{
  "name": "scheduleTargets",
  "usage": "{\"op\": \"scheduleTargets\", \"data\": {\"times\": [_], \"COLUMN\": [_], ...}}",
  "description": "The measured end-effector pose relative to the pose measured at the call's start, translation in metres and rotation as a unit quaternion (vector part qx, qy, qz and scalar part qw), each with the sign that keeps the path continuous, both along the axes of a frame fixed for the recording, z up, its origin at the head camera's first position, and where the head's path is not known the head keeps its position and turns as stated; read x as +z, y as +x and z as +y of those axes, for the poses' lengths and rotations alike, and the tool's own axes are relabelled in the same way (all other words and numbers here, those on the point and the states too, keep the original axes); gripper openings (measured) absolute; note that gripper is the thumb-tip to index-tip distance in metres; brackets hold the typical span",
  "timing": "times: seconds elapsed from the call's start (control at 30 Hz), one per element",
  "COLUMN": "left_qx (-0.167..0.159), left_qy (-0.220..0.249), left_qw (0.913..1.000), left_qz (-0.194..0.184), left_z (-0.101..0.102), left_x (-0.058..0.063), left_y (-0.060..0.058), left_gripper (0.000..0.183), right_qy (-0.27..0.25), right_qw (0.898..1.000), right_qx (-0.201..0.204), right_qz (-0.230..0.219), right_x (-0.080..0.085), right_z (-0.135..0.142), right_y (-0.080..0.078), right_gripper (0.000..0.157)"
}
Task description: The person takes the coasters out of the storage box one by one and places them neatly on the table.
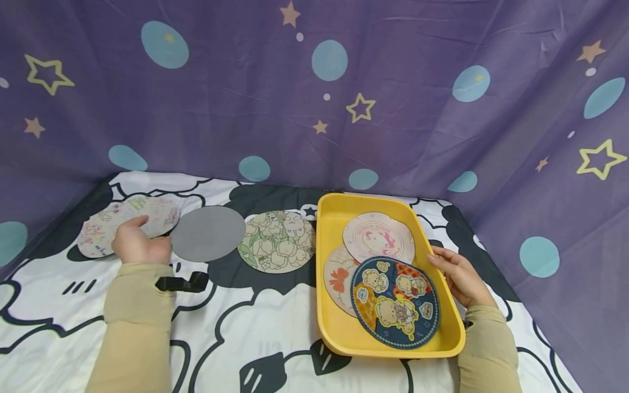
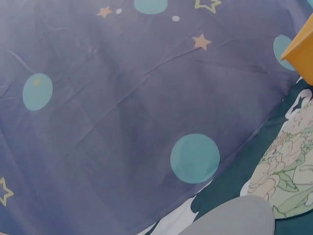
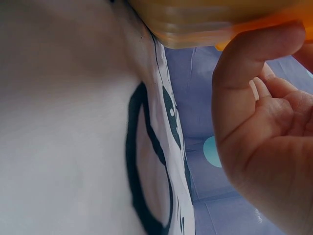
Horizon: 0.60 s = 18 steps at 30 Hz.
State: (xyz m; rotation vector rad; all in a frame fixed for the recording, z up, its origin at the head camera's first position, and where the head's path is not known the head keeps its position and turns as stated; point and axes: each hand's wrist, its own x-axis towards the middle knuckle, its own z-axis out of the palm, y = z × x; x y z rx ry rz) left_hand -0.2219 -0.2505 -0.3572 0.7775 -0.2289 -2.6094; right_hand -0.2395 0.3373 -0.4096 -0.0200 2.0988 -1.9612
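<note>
In the head view my left hand (image 1: 140, 243) is at the far left, thumb over a pale round mat (image 1: 157, 210) with pinkish doodles, pinching its near edge. That mat overlaps a similar doodled mat (image 1: 95, 237). To the right lie a plain grey round mat (image 1: 208, 233) and a green floral mat (image 1: 277, 242). My right hand (image 1: 459, 275) grips the right rim of a yellow tray (image 1: 326, 327); the right wrist view shows the thumb (image 3: 264, 44) against its outer wall. Inside are a navy bear mat (image 1: 395, 303), a pink-printed mat (image 1: 378, 237) and a red-bow mat (image 1: 339, 278).
A white cloth (image 1: 280, 333) with black cartoon outlines covers the table. Behind it and at the sides hangs a purple curtain (image 1: 275, 82) with stars and blue dots. A black strap (image 1: 182, 283) sits at my left wrist.
</note>
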Motion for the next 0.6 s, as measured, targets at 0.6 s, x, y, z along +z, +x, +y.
{"op": "scheduleTargets", "data": {"times": [0.6], "left_qx": [-0.100], "left_qy": [-0.091], "left_qw": [0.9895], "left_qz": [-0.052], "left_z": [0.032], "left_x": [0.006], "left_y": [0.002], "left_gripper": [0.075], "right_qy": [0.000], "right_qw": [1.000], "right_qx": [0.006], "right_qz": [0.008], "right_x": [-0.002], "right_z": [0.001], "right_y": [0.000], "right_gripper": [0.020]}}
